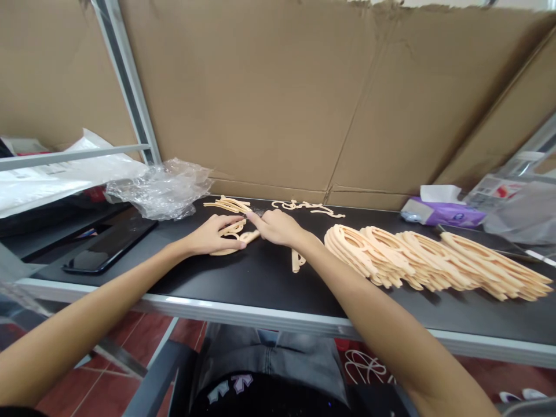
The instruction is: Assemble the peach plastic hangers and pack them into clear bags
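Observation:
A flat cream-coloured piece with curved cut-out openings (232, 234) lies on the black tabletop, gripped at its left side between the thumb and fingers of my left hand (212, 234). Close beside it, my right hand (278, 227) is closed at the piece's right end, thumb pressed forward. Something small and dark shows by its fingertips, too blurred to name. Behind the hands lies a bundle of thin cream strips (228, 204). Another small cream piece (296, 262) sits under my right wrist, partly hidden by it.
Overlapping stacks of cream cut-out pieces (403, 258) cover the right of the table. Curly cream scraps (308, 207) lie at the back. A purple tissue pack (449, 213) stands back right; a black phone (110, 243) and crumpled clear plastic (163, 188) are left. Cardboard (260, 98) walls the rear.

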A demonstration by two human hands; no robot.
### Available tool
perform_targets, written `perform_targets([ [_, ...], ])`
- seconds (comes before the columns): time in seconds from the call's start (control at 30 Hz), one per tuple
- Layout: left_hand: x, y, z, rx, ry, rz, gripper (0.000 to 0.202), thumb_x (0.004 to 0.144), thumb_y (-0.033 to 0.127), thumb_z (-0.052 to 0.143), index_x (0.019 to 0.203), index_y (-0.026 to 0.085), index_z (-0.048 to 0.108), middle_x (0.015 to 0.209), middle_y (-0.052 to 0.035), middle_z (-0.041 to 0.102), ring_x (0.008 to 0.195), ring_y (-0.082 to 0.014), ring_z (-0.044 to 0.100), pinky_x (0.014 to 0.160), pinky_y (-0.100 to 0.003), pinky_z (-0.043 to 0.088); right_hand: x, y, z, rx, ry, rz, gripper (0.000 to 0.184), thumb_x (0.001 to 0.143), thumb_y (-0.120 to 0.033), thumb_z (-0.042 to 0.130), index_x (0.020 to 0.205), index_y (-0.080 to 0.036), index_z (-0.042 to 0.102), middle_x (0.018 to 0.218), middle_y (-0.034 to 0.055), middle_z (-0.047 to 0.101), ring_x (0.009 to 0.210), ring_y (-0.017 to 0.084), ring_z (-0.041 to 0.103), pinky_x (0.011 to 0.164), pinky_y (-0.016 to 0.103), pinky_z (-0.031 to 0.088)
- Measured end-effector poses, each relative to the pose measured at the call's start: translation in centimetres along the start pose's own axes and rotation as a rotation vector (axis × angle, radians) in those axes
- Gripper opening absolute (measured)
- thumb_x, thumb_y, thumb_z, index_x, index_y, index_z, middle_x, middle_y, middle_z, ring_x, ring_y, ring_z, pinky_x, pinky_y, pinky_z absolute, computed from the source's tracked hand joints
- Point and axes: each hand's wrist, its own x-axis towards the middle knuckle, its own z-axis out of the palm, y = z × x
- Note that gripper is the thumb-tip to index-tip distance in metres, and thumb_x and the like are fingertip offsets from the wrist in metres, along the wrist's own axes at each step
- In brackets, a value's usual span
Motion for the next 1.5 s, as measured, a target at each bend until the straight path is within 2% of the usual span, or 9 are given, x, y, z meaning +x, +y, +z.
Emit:
perform_targets([
  [0.17,-0.1,-0.2,-0.4,0.229,0.029,0.066,0.084,0.073,0.073,0.069,0.138,0.019,0.063,0.136,-0.0169,0.063,0.125,-0.0387,0.056,0.108,-0.052,0.040,0.5,1.0,0.3,-0.071,0.112,-0.026,0.065,0.105,-0.055,0.027,0.089,-0.014,0.076,0.100,0.0206,0.075,0.099,0.031,0.070,0.086,0.037,0.046],
  [0.37,-0.3,0.0,-1.0,0.145,-0.019,0.118,0.072,0.078,0.059,0.069,0.142,0.027,0.057,0.125,-0.0084,0.071,0.115,-0.0321,0.063,0.104,-0.045,0.042,1.1,1.2,1.9,0.099,0.092,-0.297,0.036,0.106,-0.032,0.038,0.124,-0.017,0.066,0.126,0.0125,0.070,0.115,0.022,0.062,0.097,0.031,0.041],
  [0.5,-0.5,0.0,-0.7,0.184,0.026,0.164,0.063,0.079,0.038,0.061,0.142,0.029,0.055,0.140,-0.0074,0.064,0.132,-0.0341,0.054,0.114,-0.051,0.028,0.6,0.3,1.4,0.085,0.061,-0.268,0.042,0.109,-0.037,0.032,0.122,-0.021,0.069,0.115,0.0078,0.074,0.107,0.021,0.066,0.093,0.029,0.041],
  [0.63,-0.5,-0.4,-0.8,0.157,0.068,0.152,0.067,0.076,0.038,0.062,0.142,0.025,0.053,0.145,-0.0111,0.059,0.135,-0.0364,0.049,0.114,-0.054,0.028,0.0,-0.3,0.0,-0.027,0.188,-0.138,0.058,0.109,-0.044,0.024,0.101,-0.018,0.076,0.102,0.0124,0.077,0.101,0.026,0.069,0.091,0.033,0.040],
  [0.8,-0.3,-0.5,-0.7,0.166,0.106,0.103,0.044,0.075,0.040,0.063,0.115,0.020,0.063,0.118,-0.0110,0.068,0.114,-0.0326,0.060,0.101,-0.048,0.043,-0.1,-0.2,-0.5,-0.091,0.221,-0.037,0.061,0.108,-0.049,0.025,0.096,-0.017,0.077,0.101,0.0162,0.077,0.101,0.029,0.070,0.090,0.036,0.043],
  [1.03,-0.2,0.1,-0.4,0.138,0.060,0.164,0.019,0.081,0.039,0.059,0.079,0.023,0.069,0.085,-0.0038,0.072,0.087,-0.0248,0.063,0.088,-0.040,0.047,-0.2,-0.2,-0.1,-0.119,0.069,0.024,0.054,0.105,-0.049,0.034,0.100,-0.016,0.076,0.108,0.0204,0.075,0.105,0.034,0.068,0.090,0.042,0.047],
  [1.17,-0.3,0.3,-0.3,0.043,0.039,0.246,0.020,0.084,0.036,0.059,0.088,0.023,0.075,0.093,-0.0044,0.074,0.089,-0.0227,0.067,0.086,-0.036,0.050,-0.7,-1.0,0.0,-0.131,0.032,0.031,0.055,0.100,-0.058,0.038,0.110,-0.018,0.074,0.111,0.0193,0.075,0.108,0.036,0.068,0.089,0.045,0.048],
  [1.3,-0.3,0.1,-0.1,0.018,0.027,0.286,0.025,0.086,0.035,0.058,0.095,0.024,0.078,0.104,-0.0056,0.075,0.097,-0.0231,0.069,0.093,-0.035,0.051,-1.1,-1.5,0.0,-0.212,0.028,0.048,0.072,0.089,-0.076,0.046,0.122,-0.016,0.069,0.119,0.0230,0.071,0.113,0.041,0.065,0.092,0.051,0.046],
  [1.5,-0.3,0.1,0.0,0.032,0.025,0.285,0.026,0.087,0.034,0.058,0.099,0.024,0.079,0.105,-0.0055,0.075,0.097,-0.0226,0.069,0.093,-0.035,0.051,-1.0,-1.1,-0.3,-0.228,0.005,0.061,0.076,0.080,-0.072,0.062,0.134,-0.018,0.061,0.126,0.0206,0.069,0.117,0.040,0.063,0.093,0.050,0.046],
])
